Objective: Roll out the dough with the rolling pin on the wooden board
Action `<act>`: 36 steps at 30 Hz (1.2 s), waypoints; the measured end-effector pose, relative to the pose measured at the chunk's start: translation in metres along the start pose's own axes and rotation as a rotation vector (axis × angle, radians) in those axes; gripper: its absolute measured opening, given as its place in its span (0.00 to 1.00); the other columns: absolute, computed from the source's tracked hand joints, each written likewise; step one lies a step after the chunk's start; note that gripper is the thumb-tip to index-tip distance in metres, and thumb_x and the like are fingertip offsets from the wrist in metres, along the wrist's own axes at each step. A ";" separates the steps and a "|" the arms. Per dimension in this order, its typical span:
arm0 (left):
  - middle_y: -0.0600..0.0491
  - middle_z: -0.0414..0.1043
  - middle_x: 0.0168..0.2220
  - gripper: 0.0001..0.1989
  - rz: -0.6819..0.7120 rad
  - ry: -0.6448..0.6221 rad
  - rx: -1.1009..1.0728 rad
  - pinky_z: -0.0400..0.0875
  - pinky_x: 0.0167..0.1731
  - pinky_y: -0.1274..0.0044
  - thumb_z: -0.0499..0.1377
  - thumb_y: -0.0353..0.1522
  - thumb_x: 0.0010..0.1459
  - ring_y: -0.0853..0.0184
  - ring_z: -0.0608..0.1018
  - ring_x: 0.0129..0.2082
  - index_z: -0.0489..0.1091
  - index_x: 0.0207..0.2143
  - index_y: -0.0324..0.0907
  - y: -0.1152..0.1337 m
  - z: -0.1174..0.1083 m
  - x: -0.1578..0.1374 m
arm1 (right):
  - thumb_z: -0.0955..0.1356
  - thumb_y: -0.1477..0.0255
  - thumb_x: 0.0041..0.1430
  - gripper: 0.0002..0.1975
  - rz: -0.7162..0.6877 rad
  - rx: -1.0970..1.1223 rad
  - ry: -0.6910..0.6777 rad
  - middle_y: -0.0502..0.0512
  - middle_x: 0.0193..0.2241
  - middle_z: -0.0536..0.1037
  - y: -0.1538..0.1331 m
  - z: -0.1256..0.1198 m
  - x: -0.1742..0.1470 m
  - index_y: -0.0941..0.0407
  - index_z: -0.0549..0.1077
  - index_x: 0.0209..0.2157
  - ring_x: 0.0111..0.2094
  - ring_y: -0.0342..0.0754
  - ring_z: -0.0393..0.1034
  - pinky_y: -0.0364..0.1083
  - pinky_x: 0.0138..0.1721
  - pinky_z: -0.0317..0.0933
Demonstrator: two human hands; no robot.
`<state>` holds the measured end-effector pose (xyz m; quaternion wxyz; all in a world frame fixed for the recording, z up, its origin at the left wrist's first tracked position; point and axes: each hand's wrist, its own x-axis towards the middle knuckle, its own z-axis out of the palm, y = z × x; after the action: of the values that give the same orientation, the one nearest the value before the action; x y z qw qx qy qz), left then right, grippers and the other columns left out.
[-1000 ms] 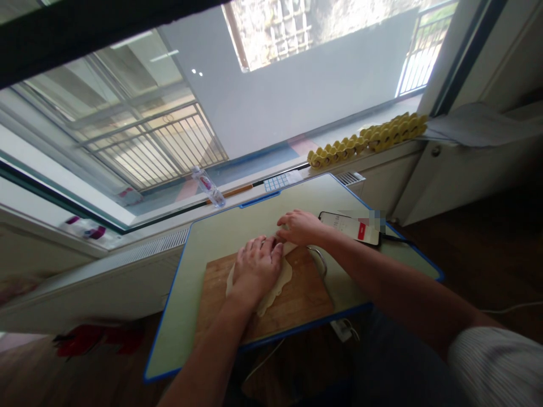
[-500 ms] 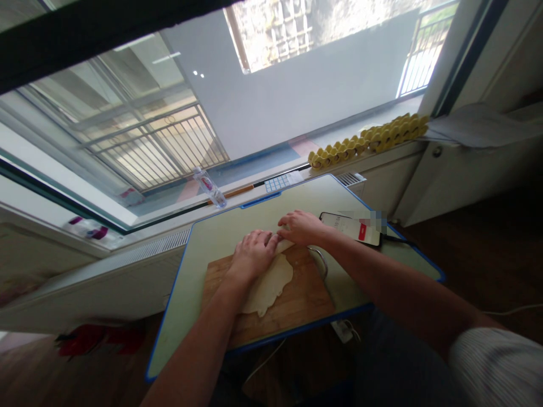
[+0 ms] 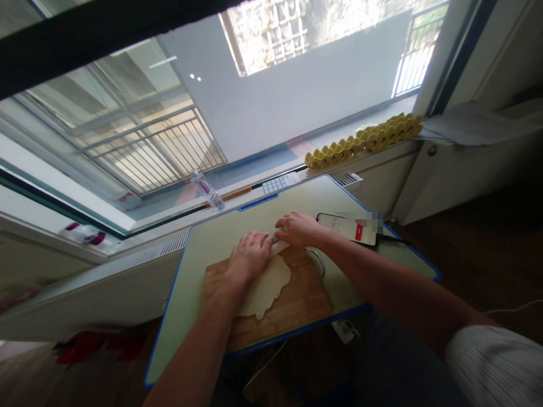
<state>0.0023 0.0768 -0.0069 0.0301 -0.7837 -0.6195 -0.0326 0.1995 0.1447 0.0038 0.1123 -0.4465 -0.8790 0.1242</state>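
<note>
Inspector: State the step in hand and the position of the work.

Operator: Through the head camera I judge it to be rolling-out. The dough sheet [image 3: 271, 288] lies flat on the wooden board [image 3: 303, 291], partly covered by my left hand [image 3: 251, 252] and forearm. A pale, rod-like piece [image 3: 279, 247] shows between the hands at the far side of the sheet; I take it for a rolling pin, unconfirmed.

Inspector: Grip?

Operator: My left hand is palm down, fingers together, at the rod's left. My right hand [image 3: 299, 229] is arched at its right, fingers bent. The undersides are hidden, so I cannot tell whether either closes round the rod.

Inspector: And the next move?

Operator: In my judgement it calls for level pressure from both hands, drawn toward the near side, without dragging the sheet.

Inspector: Materials?

Operator: Dough: cream, matt, thin-looking, with a ragged, wavy right edge and a small lobe at the near end. Board: brown wood, roughly rectangular, with a curved metal handle [image 3: 319, 263] at its right. Table [image 3: 184, 316]: smooth, pale green top, blue edging. A phone [image 3: 347, 229] lies flat on it, right of the right hand.
</note>
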 end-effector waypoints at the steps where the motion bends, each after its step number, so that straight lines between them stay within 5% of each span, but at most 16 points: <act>1: 0.47 0.75 0.60 0.18 -0.017 0.002 0.006 0.67 0.63 0.63 0.49 0.39 0.75 0.59 0.73 0.60 0.71 0.59 0.49 0.005 -0.002 -0.004 | 0.64 0.58 0.68 0.23 0.001 0.003 0.000 0.58 0.55 0.82 0.000 0.000 0.000 0.52 0.80 0.56 0.59 0.56 0.74 0.48 0.60 0.62; 10: 0.46 0.70 0.65 0.23 -0.124 0.120 0.037 0.62 0.65 0.53 0.44 0.44 0.76 0.52 0.68 0.66 0.71 0.62 0.50 0.042 -0.008 -0.039 | 0.66 0.59 0.67 0.22 -0.016 0.011 0.013 0.58 0.55 0.82 0.001 0.001 0.000 0.52 0.80 0.56 0.59 0.55 0.74 0.48 0.61 0.61; 23: 0.42 0.72 0.64 0.19 -0.153 -0.040 -0.039 0.66 0.64 0.60 0.52 0.41 0.73 0.57 0.72 0.64 0.72 0.59 0.43 -0.006 -0.013 0.020 | 0.61 0.59 0.71 0.22 -0.031 -0.021 0.034 0.59 0.52 0.84 0.002 0.001 0.001 0.53 0.82 0.53 0.55 0.55 0.76 0.48 0.57 0.64; 36: 0.46 0.65 0.70 0.27 -0.063 0.098 0.042 0.57 0.69 0.53 0.46 0.45 0.74 0.51 0.64 0.71 0.62 0.70 0.47 0.062 -0.010 -0.071 | 0.66 0.59 0.67 0.23 0.004 0.022 0.003 0.60 0.56 0.82 0.002 -0.001 -0.001 0.52 0.80 0.57 0.58 0.56 0.74 0.48 0.59 0.63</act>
<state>0.0458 -0.0068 -0.0041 0.0758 -0.7606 -0.6421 -0.0589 0.2016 0.1453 0.0042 0.1183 -0.4470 -0.8766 0.1331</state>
